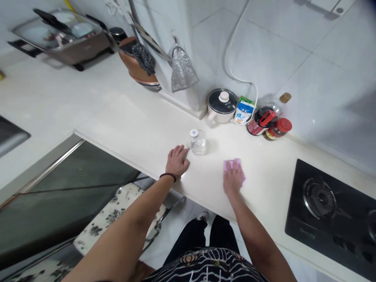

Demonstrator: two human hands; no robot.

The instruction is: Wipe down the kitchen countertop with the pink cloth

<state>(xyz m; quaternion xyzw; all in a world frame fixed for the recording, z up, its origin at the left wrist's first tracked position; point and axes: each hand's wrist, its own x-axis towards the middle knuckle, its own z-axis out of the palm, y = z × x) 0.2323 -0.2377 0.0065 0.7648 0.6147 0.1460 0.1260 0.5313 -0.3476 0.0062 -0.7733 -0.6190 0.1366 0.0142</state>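
Observation:
My left hand (177, 160) rests palm down on the white counter (141, 125), fingers flat and together, just left of a small clear glass jar (197, 141) with a white lid. It does not grip the jar. My right hand (232, 180) lies flat on a pink cloth (233, 166), pressing it against the counter a little to the right of the jar.
At the wall stand a small lidded pot (222, 105), a white-blue packet (244, 111) and dark red-capped jars (277, 128). A black gas hob (331, 211) is at the right. A pan (138, 64), a mesh scrubber (182, 70) and an electric skillet (63, 35) are at the back left.

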